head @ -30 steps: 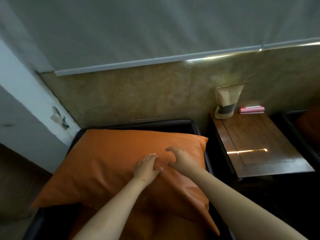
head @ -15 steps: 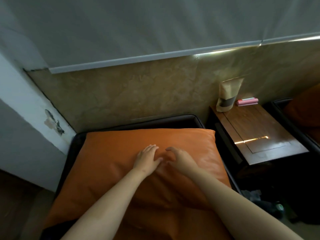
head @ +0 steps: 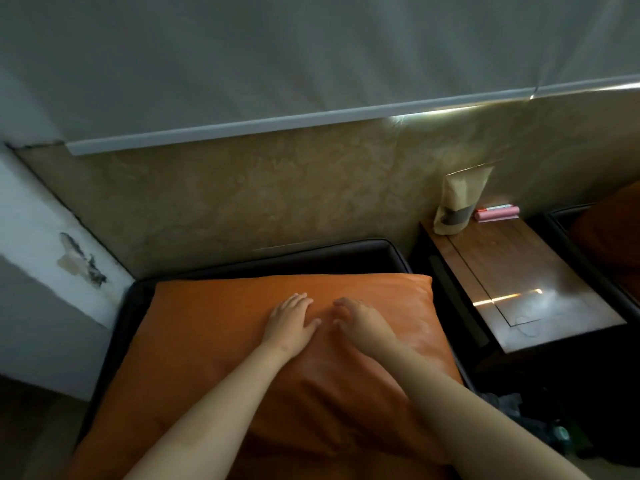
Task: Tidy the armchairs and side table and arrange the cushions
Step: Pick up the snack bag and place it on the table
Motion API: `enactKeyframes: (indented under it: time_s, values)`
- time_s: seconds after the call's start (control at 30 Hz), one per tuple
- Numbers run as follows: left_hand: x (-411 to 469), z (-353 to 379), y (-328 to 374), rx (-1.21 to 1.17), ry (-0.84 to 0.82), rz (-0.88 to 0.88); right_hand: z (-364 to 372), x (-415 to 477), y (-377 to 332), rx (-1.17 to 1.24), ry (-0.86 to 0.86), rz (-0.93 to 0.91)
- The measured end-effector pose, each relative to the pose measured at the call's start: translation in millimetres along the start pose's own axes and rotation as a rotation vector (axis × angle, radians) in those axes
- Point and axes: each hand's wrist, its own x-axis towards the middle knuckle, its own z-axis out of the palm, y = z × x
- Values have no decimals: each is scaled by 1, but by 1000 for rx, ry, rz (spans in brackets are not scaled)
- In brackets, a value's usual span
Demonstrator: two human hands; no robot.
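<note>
Pressing flat, L hand (head: 290,322) & R hand (head: 360,318) fingers straight on cushion (head: 214,341).

An orange cushion (head: 214,341) lies flat on the dark armchair (head: 311,255), its far edge near the backrest. A glossy wooden side table (head: 519,265) stands just right, then a second armchair (head: 562,221) with another orange cushion (head: 613,226).

Grey blind (head: 311,64) — mottled ochre wall (head: 277,202)
</note>
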Motion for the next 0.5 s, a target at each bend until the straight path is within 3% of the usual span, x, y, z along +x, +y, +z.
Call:
enactKeyframes:
  time_s: [0.5]
  values:
    - [127,12,6,46,-35,-74,-4,107,56,11,-25,26]
